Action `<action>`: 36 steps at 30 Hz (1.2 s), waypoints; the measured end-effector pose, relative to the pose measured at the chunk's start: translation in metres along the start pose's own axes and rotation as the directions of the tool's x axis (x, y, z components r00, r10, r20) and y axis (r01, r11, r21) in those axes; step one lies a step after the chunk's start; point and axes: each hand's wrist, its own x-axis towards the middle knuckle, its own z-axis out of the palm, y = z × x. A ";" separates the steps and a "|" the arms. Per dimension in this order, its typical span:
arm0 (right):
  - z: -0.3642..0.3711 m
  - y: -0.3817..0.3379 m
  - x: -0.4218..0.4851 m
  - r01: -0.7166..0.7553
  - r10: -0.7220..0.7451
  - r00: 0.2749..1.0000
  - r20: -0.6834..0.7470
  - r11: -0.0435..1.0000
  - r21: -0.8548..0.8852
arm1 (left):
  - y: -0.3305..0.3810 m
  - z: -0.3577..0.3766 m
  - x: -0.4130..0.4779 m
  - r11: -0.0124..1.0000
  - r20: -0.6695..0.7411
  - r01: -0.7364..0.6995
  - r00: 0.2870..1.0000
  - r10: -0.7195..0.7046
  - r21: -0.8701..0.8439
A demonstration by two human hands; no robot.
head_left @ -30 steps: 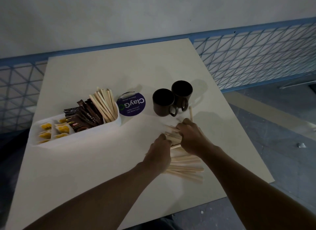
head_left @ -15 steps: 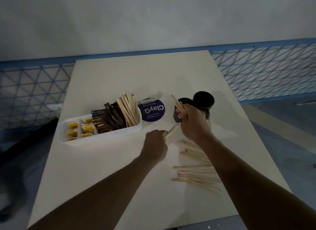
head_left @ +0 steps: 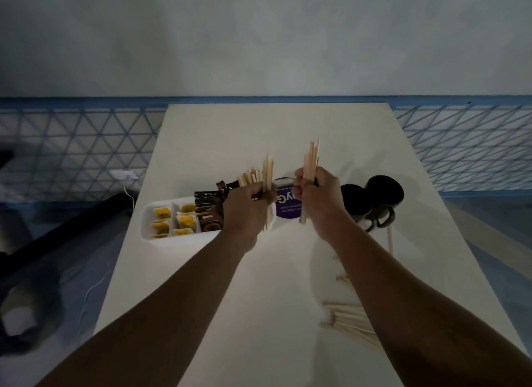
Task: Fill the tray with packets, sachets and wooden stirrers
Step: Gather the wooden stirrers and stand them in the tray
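Left hand (head_left: 247,208) grip clamped on stirrer bundle (head_left: 269,173), upright, over right end of tray (head_left: 145,222). Right hand (head_left: 316,196) grip clamped on second bundle (head_left: 311,162), just right of it, above purple disc (head_left: 286,207). Tray sits left on surface (head_left: 259,300): yellow sachets (head_left: 162,213) at left, dark packets (head_left: 208,211) in the middle. Loose stirrers (head_left: 345,320) lie near right. Dark mugs (head_left: 371,196) stand at right.

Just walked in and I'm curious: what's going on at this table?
A person is stocking a white tray. The left hand grips a bunch of stirrers upright by the tray's end; the right hand grips a second bunch beside it. The tray already holds yellow sachets and brown packets. More stirrers lie loose on the table.
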 end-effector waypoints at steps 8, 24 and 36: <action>0.043 0.002 0.010 -0.006 0.004 1.000 0.022 0.995 0.097 | 0.000 -0.018 0.020 0.995 -0.101 -0.044 0.994 0.035 -0.089; 0.065 0.020 0.008 0.002 0.035 0.992 0.121 0.955 -0.297 | -0.026 -0.011 0.020 0.955 -0.144 -0.107 0.978 0.151 0.278; 0.054 0.012 0.015 0.277 -0.176 0.960 0.220 0.726 -0.629 | 0.003 -0.027 0.035 0.824 -0.101 -0.249 0.933 0.345 0.509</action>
